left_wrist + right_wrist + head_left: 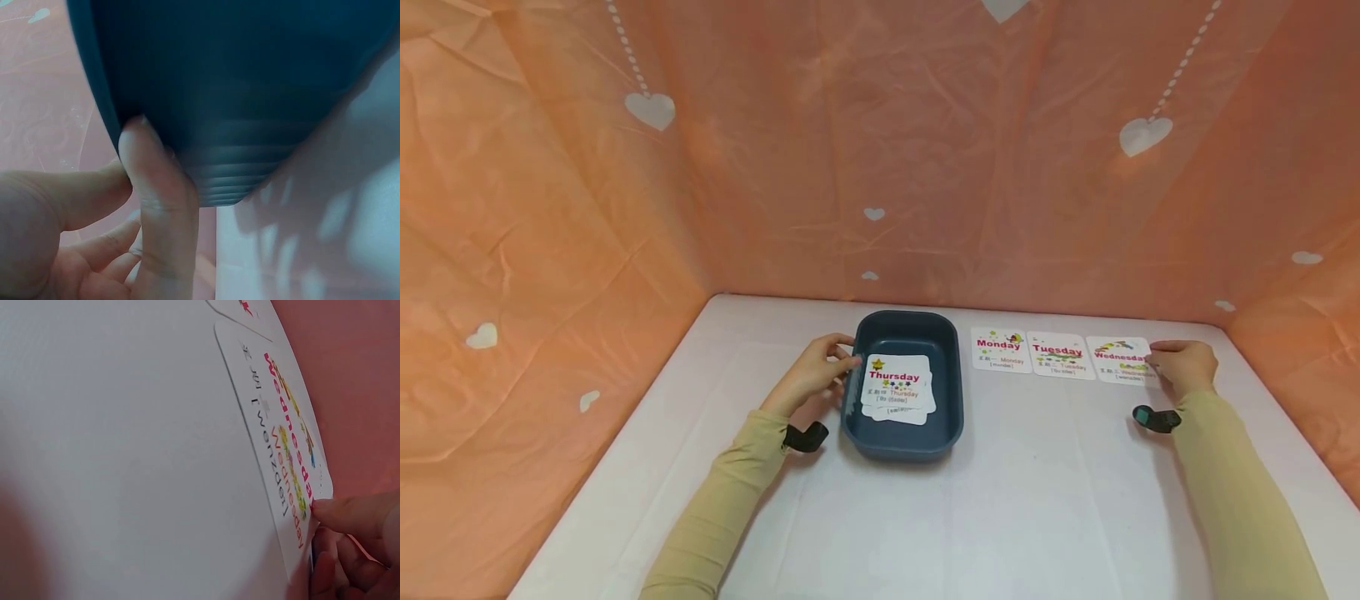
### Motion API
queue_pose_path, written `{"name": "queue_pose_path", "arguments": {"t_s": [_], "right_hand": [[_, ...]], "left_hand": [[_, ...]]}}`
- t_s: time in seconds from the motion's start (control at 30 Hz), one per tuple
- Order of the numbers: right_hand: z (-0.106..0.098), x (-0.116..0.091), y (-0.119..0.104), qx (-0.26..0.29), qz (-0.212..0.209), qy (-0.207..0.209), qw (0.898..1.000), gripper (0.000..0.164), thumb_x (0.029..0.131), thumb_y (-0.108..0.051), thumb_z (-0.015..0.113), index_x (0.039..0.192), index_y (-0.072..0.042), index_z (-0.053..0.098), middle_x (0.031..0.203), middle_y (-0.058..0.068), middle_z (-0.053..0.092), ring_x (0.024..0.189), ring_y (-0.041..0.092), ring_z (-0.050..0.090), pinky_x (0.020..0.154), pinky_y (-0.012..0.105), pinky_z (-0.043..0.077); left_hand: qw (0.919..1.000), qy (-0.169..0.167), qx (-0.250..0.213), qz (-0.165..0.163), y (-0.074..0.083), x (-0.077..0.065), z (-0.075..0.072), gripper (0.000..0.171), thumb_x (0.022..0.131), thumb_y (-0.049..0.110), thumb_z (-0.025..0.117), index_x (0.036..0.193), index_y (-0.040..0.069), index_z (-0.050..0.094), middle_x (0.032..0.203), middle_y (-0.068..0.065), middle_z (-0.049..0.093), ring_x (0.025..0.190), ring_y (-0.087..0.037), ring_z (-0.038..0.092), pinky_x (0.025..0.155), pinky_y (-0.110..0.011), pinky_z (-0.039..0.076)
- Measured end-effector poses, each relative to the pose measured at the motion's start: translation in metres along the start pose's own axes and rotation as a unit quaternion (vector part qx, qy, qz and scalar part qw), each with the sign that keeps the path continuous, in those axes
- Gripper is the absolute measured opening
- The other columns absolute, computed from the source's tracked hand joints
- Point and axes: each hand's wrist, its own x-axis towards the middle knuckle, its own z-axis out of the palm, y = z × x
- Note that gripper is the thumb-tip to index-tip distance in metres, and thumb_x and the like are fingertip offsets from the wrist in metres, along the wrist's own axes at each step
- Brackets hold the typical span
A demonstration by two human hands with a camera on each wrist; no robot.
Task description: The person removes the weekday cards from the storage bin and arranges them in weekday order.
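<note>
Here, hands (808,377) (1189,364) pinched on tray (902,451), Wednesday card (1118,363).

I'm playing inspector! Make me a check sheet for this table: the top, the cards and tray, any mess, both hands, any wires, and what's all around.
Surface: white tabletop, faint creases.
Cards on the table: Monday card, Tuesday card and Wednesday card, in a row, right of the tray.
Tray: dark blue tray; Thursday card lies inside on other cards, mostly hidden.
Clutter: nothing seen.
Left hand: grips the tray's left wall.
Right hand: holds the Wednesday card's right edge.
Cables: nothing seen.
Surroundings: orange curtain with white hearts behind and at both sides.
</note>
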Motion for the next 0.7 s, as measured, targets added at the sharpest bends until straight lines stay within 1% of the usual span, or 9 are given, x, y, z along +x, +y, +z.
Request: {"name": "queue_pose_path", "arguments": {"t_s": [0.13,0.23,0.27,0.37,0.47,0.57,0.63,0.7], "right_hand": [[0.0021,0.0001,-0.0005,0.005,-0.001,0.011,1.000,0.044,0.088,-0.009,0.063,0.126,0.012,0.054,0.118,0.029,0.055,0.103,0.029,0.046,0.065,0.019,0.038],[0.0030,-0.0001,0.0006,0.004,0.002,0.007,1.000,0.044,0.089,-0.009,0.062,0.127,0.012,0.054,0.118,0.027,0.055,0.103,0.028,0.046,0.066,0.020,0.039],[0.0033,-0.0003,0.0010,0.001,-0.001,0.008,1.000,0.044,0.089,-0.010,0.062,0.127,0.012,0.054,0.120,0.028,0.055,0.106,0.030,0.046,0.069,0.021,0.038],[0.0037,-0.0005,0.0029,0.006,-0.003,0.003,1.000,0.045,0.090,-0.012,0.061,0.128,0.011,0.053,0.127,0.029,0.051,0.112,0.033,0.043,0.073,0.024,0.036],[0.0034,0.0000,0.0056,0.028,0.007,0.000,1.000,0.046,0.091,-0.014,0.061,0.130,0.009,0.052,0.126,0.026,0.051,0.107,0.028,0.045,0.072,0.019,0.038],[0.0005,0.0012,0.0081,0.074,0.037,-0.007,0.997,0.047,0.093,-0.016,0.059,0.133,0.005,0.051,0.112,0.012,0.055,0.094,0.017,0.047,0.063,0.015,0.044],[-0.0025,0.0025,0.0089,0.107,0.053,-0.006,0.993,0.046,0.094,-0.019,0.058,0.134,0.003,0.051,0.100,0.000,0.056,0.086,0.011,0.048,0.061,0.015,0.045],[-0.0056,0.0036,0.0084,0.142,0.066,-0.008,0.988,0.043,0.095,-0.020,0.056,0.132,0.001,0.052,0.091,-0.008,0.053,0.082,0.009,0.049,0.061,0.015,0.046]], "left_hand": [[0.9999,-0.001,-0.011,0.003,-0.0003,-0.0001,-0.0005,0.045,0.093,0.009,0.064,0.133,-0.004,0.048,0.089,-0.015,0.059,0.061,-0.018,0.059,0.052,-0.031,0.052],[0.9998,-0.004,-0.017,0.002,-0.0007,-0.0007,-0.0008,0.044,0.093,0.009,0.063,0.132,-0.004,0.048,0.090,-0.015,0.059,0.062,-0.017,0.058,0.053,-0.033,0.053],[0.9998,-0.004,-0.017,0.003,-0.0009,-0.0007,-0.0007,0.044,0.093,0.008,0.063,0.133,-0.005,0.048,0.090,-0.016,0.059,0.062,-0.017,0.058,0.054,-0.034,0.054],[0.9999,-0.001,-0.014,0.001,-0.0014,-0.0008,-0.0005,0.044,0.093,0.009,0.063,0.132,-0.004,0.048,0.092,-0.017,0.059,0.062,-0.017,0.058,0.055,-0.035,0.054],[0.9999,0.000,-0.011,0.000,-0.0024,-0.0004,0.0002,0.044,0.092,0.009,0.064,0.132,-0.004,0.049,0.092,-0.017,0.060,0.062,-0.017,0.058,0.054,-0.035,0.054],[0.9999,-0.001,-0.013,0.001,-0.0034,0.0006,0.0011,0.043,0.092,0.009,0.064,0.132,-0.003,0.049,0.092,-0.017,0.060,0.063,-0.017,0.058,0.054,-0.034,0.054],[0.9999,-0.001,-0.016,0.004,-0.0036,0.0013,0.0011,0.043,0.093,0.009,0.064,0.132,-0.003,0.049,0.092,-0.017,0.060,0.063,-0.017,0.059,0.053,-0.034,0.054],[0.9998,-0.001,-0.018,0.006,-0.0031,0.0015,0.0005,0.044,0.093,0.009,0.064,0.132,-0.003,0.048,0.092,-0.017,0.059,0.062,-0.017,0.058,0.053,-0.034,0.054]]}}
